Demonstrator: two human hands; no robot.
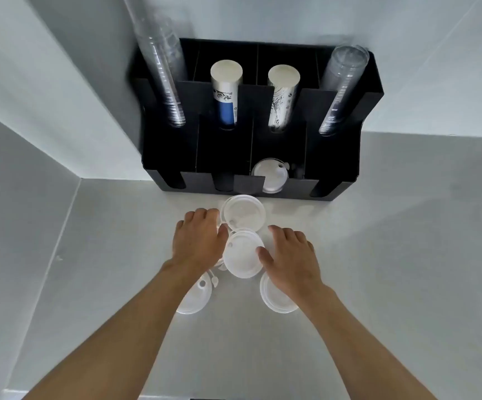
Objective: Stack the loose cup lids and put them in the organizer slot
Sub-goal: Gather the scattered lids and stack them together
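Note:
Several white cup lids lie loose on the grey counter in front of a black organizer. One lid is nearest the organizer, and my left hand rests beside it with fingers curled at its left rim. A second lid sits between both hands; my right hand lies palm down with its thumb on that lid's right edge. Two more lids lie nearer me: one under my left wrist, one under my right wrist. A lid stands in the organizer's front slot.
The organizer holds two paper cup stacks in its middle slots and clear plastic cup stacks at both ends. It stands against the white wall. A wall corner bounds the counter on the left.

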